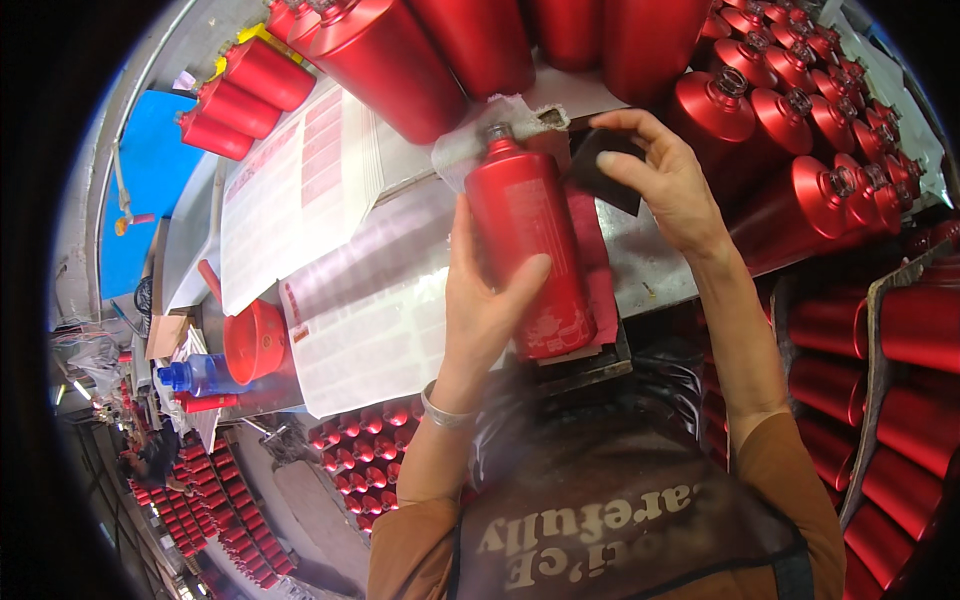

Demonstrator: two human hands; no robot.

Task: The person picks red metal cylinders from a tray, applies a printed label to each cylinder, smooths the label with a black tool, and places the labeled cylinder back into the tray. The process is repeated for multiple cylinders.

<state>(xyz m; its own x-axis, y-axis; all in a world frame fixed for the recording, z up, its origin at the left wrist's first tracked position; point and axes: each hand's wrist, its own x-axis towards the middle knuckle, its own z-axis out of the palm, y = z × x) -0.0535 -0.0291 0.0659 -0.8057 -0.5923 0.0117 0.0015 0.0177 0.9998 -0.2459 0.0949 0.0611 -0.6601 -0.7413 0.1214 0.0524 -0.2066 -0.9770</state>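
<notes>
Your left hand point(488, 312) clasps the red bottle point(525, 225), long axis running neck-away from you, while your right hand point(668, 188) pinches a dark pad point(613, 190) beside its right shoulder.

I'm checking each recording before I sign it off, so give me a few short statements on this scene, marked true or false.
1. The left hand holds a red bottle. True.

2. The right hand is empty. False: it grips a dark flat piece between thumb and fingers.

3. A bracelet is on the left wrist. True.

4. A blue bottle is at the person's right. False: it is at the left, beside a red dipper.

5. White sheets lie to the left of the held bottle. True.
</notes>
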